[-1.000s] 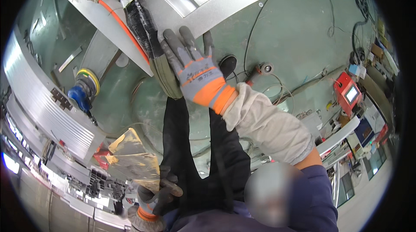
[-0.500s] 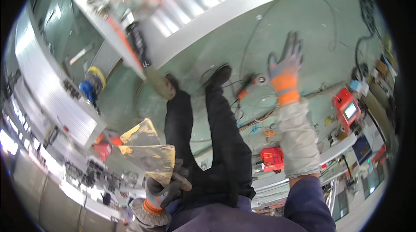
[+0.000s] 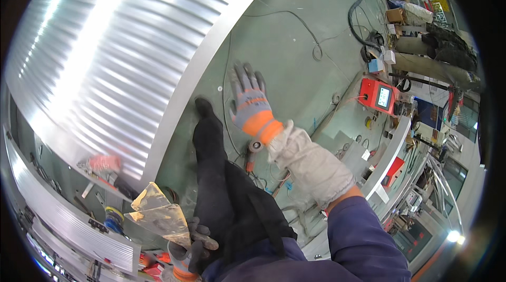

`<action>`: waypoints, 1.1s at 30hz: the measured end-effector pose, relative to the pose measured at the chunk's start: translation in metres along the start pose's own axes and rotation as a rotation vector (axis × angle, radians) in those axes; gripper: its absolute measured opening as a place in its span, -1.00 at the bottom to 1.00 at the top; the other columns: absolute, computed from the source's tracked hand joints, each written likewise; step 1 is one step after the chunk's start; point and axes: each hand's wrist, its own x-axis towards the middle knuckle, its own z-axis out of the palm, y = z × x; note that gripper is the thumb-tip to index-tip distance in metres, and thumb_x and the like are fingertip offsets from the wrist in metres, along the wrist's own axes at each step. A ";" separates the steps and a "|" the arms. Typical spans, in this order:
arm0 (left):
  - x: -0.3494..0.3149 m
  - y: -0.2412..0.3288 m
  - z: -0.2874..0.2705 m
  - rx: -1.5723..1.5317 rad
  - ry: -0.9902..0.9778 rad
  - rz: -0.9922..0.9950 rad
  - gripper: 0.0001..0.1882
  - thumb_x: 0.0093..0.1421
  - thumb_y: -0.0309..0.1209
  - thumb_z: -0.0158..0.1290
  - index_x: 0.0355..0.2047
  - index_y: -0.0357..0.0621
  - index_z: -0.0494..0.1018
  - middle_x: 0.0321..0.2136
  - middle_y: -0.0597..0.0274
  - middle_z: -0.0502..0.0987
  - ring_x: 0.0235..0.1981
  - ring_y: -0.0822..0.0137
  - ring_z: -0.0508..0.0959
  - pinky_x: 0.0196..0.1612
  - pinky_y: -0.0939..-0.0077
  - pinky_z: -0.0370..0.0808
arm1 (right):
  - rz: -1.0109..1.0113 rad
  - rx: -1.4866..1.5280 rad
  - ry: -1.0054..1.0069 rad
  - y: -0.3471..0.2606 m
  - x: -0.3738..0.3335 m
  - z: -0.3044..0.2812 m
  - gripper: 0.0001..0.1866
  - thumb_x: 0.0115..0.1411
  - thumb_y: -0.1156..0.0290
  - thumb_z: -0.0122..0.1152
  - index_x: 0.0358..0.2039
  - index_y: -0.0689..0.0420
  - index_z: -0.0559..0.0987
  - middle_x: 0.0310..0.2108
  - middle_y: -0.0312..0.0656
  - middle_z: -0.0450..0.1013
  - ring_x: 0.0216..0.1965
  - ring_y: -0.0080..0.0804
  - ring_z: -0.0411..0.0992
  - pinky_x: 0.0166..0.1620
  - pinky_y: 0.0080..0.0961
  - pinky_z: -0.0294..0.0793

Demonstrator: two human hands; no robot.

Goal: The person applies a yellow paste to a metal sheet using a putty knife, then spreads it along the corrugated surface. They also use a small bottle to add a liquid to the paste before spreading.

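Observation:
My left hand, in a grey and orange work glove, is closed round a pair of putty knives. Their wide, fanned blades are smeared with dried yellowish putty, and the grip on the handles is partly hidden. Out in front, my right hand hangs over the green floor, open, fingers stretched and holding nothing. The nearest large thing to it is a ribbed silver metal panel with a flat border, apart from the hand. Below the right wrist lies an orange and grey angle grinder.
Dark cables run across the floor ahead. On the right stand a red machine with a screen and rolled material. A reddish bundle lies at the panel's near left edge; a blue and yellow tool is below it.
My view has turned to the right, so the ribbed panel now fills the left side. The right hand has come closer to the panel's edge. The left hand keeps the putty knives.

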 end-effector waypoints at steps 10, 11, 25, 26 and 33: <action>0.112 0.085 0.057 0.036 -0.133 -0.030 -0.48 0.13 -0.64 0.05 0.15 -0.37 0.34 -0.08 -0.05 0.55 -0.32 0.29 0.69 -0.46 0.68 0.52 | -0.101 -0.088 -0.003 0.077 0.145 -0.030 -0.07 0.12 0.27 0.16 0.47 0.08 0.00 0.51 -0.09 -0.15 0.49 -0.10 -0.12 0.42 0.26 -0.29; 0.122 0.091 0.061 0.050 -0.138 -0.037 -0.48 0.13 -0.63 0.06 0.15 -0.36 0.34 -0.07 -0.05 0.55 -0.31 0.29 0.69 -0.46 0.68 0.52 | -0.124 -0.117 0.004 0.087 0.157 -0.037 -0.07 0.11 0.27 0.17 0.47 0.07 0.01 0.51 -0.10 -0.15 0.49 -0.10 -0.11 0.42 0.26 -0.29; 0.137 0.136 0.161 0.095 0.030 -0.017 -0.55 0.13 -0.57 0.04 0.06 -0.40 0.37 -0.25 0.02 0.61 -0.39 0.36 0.64 -0.35 0.62 0.47 | -0.463 -0.084 -0.543 0.143 0.099 -0.059 -0.24 0.06 0.32 0.20 0.32 0.11 0.30 0.38 -0.05 0.13 0.43 0.00 -0.01 0.37 0.24 -0.02; 0.136 0.127 0.160 0.092 0.011 0.011 -0.53 0.14 -0.56 0.06 0.09 -0.41 0.35 -0.23 0.02 0.61 -0.39 0.38 0.64 -0.39 0.64 0.48 | -0.547 -0.017 -0.563 0.161 0.070 -0.052 -0.25 0.09 0.30 0.18 0.33 0.13 0.28 0.38 -0.08 0.15 0.42 0.00 0.01 0.37 0.15 0.05; 0.117 0.115 0.230 0.010 0.077 0.084 -0.52 0.14 -0.50 0.02 0.07 -0.48 0.34 -0.37 0.03 0.57 -0.37 0.38 0.56 -0.39 0.65 0.47 | -0.082 0.321 -0.880 0.200 -0.037 -0.127 -0.43 0.19 0.16 0.15 0.21 0.04 0.44 0.12 -0.04 0.45 0.16 0.02 0.37 0.26 -0.14 0.30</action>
